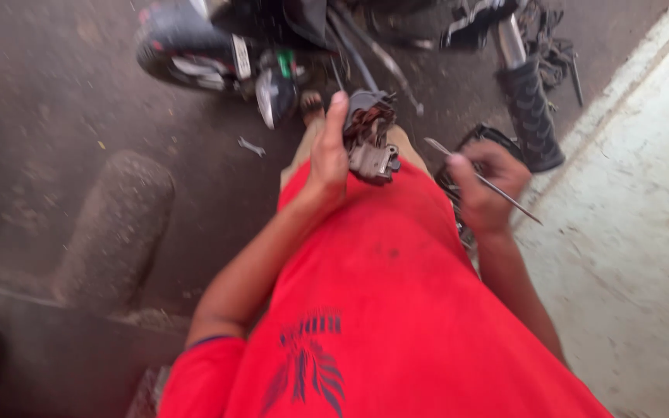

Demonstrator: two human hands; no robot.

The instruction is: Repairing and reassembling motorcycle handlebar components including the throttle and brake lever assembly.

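Fingers point(337, 116) of the left hand point(328, 159) clasp a grey switch housing point(371, 143) with bundled wires. Right hand point(483, 186) pinches a thin metal rod point(483, 181). A small spanner point(251, 145) lies on the floor point(56, 93).

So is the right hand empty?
No, the right hand grips a thin metal tool, while the left hand holds a wired part.
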